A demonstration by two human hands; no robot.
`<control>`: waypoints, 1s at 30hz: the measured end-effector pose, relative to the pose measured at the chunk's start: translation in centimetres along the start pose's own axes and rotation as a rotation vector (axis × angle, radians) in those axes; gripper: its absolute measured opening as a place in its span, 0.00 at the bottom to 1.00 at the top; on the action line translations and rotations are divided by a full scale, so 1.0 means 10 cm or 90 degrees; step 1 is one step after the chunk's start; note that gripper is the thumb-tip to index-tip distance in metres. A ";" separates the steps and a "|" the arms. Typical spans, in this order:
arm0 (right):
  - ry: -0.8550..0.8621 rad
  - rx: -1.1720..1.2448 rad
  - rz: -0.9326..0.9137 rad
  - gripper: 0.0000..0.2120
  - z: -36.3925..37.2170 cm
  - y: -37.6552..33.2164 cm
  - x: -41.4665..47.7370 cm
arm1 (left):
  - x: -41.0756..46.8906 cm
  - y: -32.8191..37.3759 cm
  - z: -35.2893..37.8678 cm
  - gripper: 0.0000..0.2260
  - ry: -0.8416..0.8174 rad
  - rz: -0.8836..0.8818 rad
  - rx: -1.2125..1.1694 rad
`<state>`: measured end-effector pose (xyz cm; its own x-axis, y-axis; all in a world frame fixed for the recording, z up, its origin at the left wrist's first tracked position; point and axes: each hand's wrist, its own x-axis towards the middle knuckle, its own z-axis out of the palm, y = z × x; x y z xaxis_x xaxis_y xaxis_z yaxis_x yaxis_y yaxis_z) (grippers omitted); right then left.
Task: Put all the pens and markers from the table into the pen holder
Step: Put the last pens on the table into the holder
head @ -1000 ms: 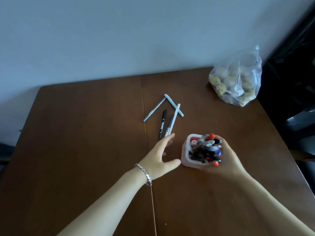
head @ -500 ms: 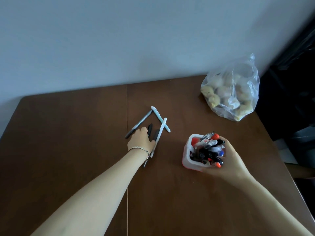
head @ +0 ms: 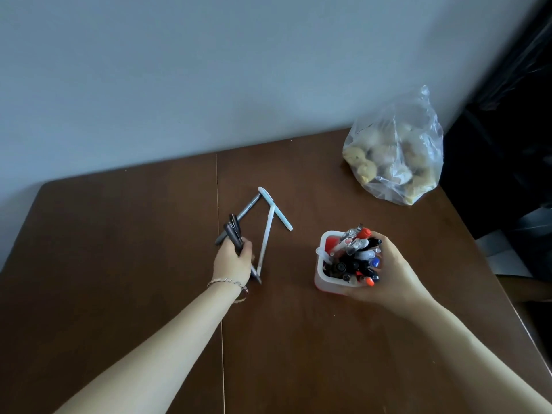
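Two black pens (head: 234,233) gripped in closed left hand (head: 234,261), tips raised off brown table (head: 119,249). Three pens left lying at table centre: one grey (head: 248,208), two white (head: 266,236). One pen holder (head: 325,274), white and red, crammed full, clasped by right hand (head: 385,274), near right. One clear plastic bag (head: 395,150), far right.

Both forearms are bare, without sleeves; a thin silver chain bracelet (head: 227,281) circles the left wrist.

Likely a home room — brown wooden table (head: 119,264), plain pale wall (head: 209,70), plastic bag (head: 394,150)
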<state>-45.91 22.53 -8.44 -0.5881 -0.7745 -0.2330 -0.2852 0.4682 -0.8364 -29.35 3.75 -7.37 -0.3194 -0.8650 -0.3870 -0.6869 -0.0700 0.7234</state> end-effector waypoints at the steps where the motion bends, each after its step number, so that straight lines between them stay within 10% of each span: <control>1: 0.003 0.010 0.001 0.36 0.00 -0.01 -0.01 | -0.11 0.12 -0.03 0.08 0.028 0.055 -0.099; 7: 0.014 0.084 -0.003 0.39 -0.05 -0.19 -0.13 | -0.53 0.79 0.01 0.08 -0.087 0.428 -0.303; 16: 0.025 0.067 -0.019 0.51 -0.05 -0.18 -0.13 | -0.58 0.67 0.51 0.06 -0.152 0.287 -0.003; 20: 0.018 0.079 -0.016 0.47 -0.05 -0.16 -0.12 | -0.60 0.70 0.42 0.23 -0.097 0.428 -0.047; 24: 0.029 0.076 -0.027 0.46 -0.03 -0.15 -0.12 | -0.50 0.56 0.42 0.17 -0.066 0.708 0.124; 30: 0.029 0.028 -0.048 0.46 -0.04 -0.06 -0.09 | -0.59 0.30 0.45 0.30 -0.229 0.635 0.301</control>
<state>-45.53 23.11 -7.58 -0.6010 -0.7856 -0.1469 -0.2962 0.3896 -0.8720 -32.49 10.94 -5.50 -0.9714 -0.2340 0.0394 -0.1759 0.8216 0.5422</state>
